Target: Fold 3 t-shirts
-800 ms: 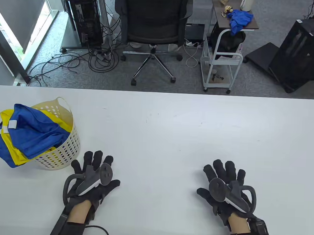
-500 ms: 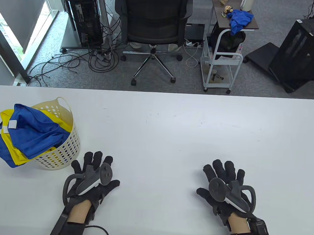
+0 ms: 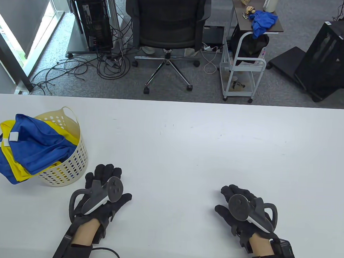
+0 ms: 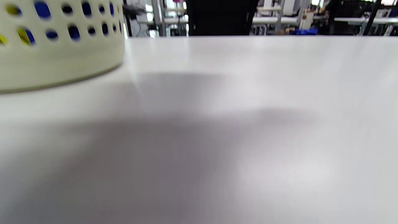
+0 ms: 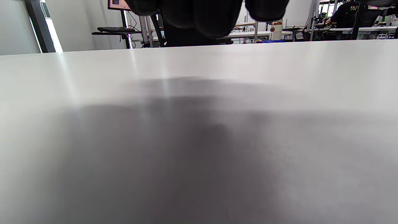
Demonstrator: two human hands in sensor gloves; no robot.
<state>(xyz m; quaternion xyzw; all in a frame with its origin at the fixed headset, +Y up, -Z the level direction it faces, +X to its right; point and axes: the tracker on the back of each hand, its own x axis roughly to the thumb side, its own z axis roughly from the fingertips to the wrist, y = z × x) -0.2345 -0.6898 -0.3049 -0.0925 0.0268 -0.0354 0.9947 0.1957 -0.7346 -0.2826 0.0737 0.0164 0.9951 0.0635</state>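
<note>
The blue and yellow t-shirts lie bunched in a cream perforated plastic laundry basket that stands near the left end of the white table; the cloth spills over the basket's left rim and hangs down to the tabletop. In the left wrist view the basket's holed wall fills the upper left corner, with blue and yellow showing through the holes.

The left hand, in a black sensor glove with a grey tracker on its back, sits over the table just beside the basket's lower right side, not touching it. Its grip is empty, the fingers bent downward and drawn close together. The right hand is well apart from it, over the right part of the table, also holding nothing; its fingers curl under loosely so that only the knuckles show from above. In the right wrist view dark gloved fingertips hang in from the top edge above the bare tabletop, casting a wide shadow
</note>
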